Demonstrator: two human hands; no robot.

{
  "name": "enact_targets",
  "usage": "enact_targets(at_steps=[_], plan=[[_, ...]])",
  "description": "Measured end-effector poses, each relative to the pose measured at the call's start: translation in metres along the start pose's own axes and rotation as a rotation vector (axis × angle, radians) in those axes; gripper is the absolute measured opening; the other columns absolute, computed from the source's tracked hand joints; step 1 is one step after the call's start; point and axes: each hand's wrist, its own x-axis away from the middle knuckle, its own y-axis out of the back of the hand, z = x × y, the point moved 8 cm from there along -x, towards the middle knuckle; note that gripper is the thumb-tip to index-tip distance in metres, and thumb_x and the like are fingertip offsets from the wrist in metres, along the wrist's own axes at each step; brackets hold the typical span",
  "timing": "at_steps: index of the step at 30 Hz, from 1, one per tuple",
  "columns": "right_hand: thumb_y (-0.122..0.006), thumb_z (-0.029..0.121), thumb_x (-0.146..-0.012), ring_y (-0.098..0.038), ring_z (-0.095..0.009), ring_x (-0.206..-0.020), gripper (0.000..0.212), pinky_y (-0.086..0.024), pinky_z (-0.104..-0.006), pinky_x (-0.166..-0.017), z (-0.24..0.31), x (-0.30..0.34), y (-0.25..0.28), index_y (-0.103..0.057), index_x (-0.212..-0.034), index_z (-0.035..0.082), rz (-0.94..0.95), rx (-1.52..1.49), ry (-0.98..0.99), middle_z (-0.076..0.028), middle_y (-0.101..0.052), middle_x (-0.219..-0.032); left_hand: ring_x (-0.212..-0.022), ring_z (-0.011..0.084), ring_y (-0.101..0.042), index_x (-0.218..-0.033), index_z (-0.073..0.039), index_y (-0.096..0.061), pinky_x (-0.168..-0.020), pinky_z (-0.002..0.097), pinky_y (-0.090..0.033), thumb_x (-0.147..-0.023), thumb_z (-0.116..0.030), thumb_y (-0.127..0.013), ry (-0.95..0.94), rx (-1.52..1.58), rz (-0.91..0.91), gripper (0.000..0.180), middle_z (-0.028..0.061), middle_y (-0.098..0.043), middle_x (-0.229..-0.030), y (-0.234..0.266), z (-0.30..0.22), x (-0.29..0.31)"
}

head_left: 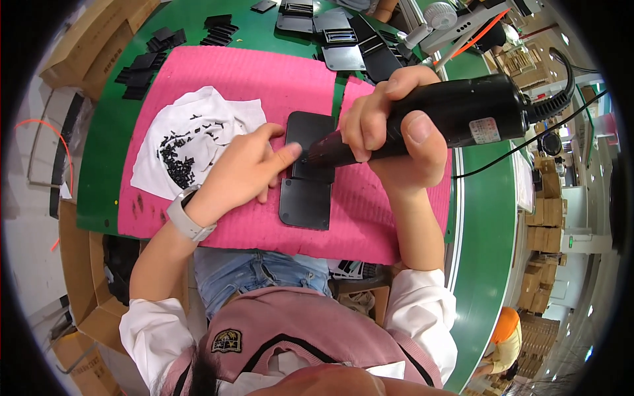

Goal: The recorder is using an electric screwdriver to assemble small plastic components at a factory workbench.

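Observation:
My right hand [403,129] is wrapped round a black corded electric screwdriver [462,112], held almost level with its nose pointing left. The nose is over a black rectangular plate [309,129] with rounded corners, and its tip is hard to make out against the dark surface. At the plate's left edge, my left hand [247,165] grips it, thumb on top and the other fingers curled beside it. Just below lies a second black plate [305,203], its upper edge against the first. Small black screws [177,158] are heaped on a white cloth [148,168] left of my left hand.
Both plates and the cloth lie on a pink ribbed foam mat [264,72] over a green table [102,171]. Stacks of black parts [139,76] stand at the far left, more plates [343,58] at the back. The screwdriver's cable [564,86] runs off to the right.

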Motion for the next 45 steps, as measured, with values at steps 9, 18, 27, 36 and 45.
enact_targets(at_steps=[9,18,27,36,45], plan=[[-0.061,0.015,-0.082,-0.044,-0.015,-0.044,0.025,-0.039,-0.0280,-0.041,-0.010,-0.006,-0.017,-0.042,-0.091,0.002,0.005,0.130,-0.071,-0.007,-0.046,-0.057,-0.043,0.0181,-0.058,-0.113,0.008,-0.039,-0.042,0.0295,-0.043,-0.092,-0.013,-0.052,-0.024,0.146,0.086,0.032,0.0116,-0.060,-0.062,-0.020,0.007,-0.004],[-0.066,0.015,-0.078,-0.043,-0.012,-0.039,0.028,-0.038,-0.0261,-0.040,-0.021,-0.012,-0.020,-0.044,-0.086,0.001,-0.006,0.121,-0.098,-0.005,-0.044,-0.052,-0.042,0.0184,-0.057,-0.102,0.004,-0.042,-0.041,0.0301,-0.041,-0.091,-0.009,-0.051,-0.014,0.166,0.056,0.020,0.0111,-0.058,-0.059,-0.017,0.007,-0.001],[-0.067,0.016,-0.077,-0.044,-0.012,-0.040,0.028,-0.038,-0.0262,-0.040,-0.023,-0.016,-0.026,-0.045,-0.086,0.000,0.068,0.164,-0.113,-0.007,-0.048,-0.054,-0.043,0.0192,-0.057,-0.101,0.004,-0.043,-0.041,0.0302,-0.040,-0.091,-0.008,-0.052,0.011,0.165,0.043,0.018,0.0114,-0.058,-0.058,-0.017,0.009,-0.003],[-0.068,0.016,-0.075,-0.045,-0.011,-0.042,0.029,-0.041,-0.0263,-0.042,-0.023,-0.011,-0.027,-0.046,-0.084,0.000,0.063,0.142,-0.128,-0.008,-0.052,-0.057,-0.042,0.0187,-0.057,-0.099,0.004,-0.042,-0.040,0.0296,-0.041,-0.089,-0.006,-0.052,0.009,0.168,0.042,0.018,0.0117,-0.060,-0.061,-0.019,0.007,-0.005],[-0.069,0.018,-0.075,-0.051,-0.011,-0.049,0.038,-0.042,-0.0248,-0.047,-0.009,0.001,-0.023,-0.050,-0.101,-0.001,0.102,0.138,-0.110,-0.004,-0.052,-0.060,-0.037,0.0172,-0.056,-0.100,0.006,-0.047,-0.036,0.0286,-0.041,-0.089,-0.018,-0.058,-0.105,0.079,-0.038,0.029,0.0096,-0.059,-0.054,-0.016,0.002,-0.006]])
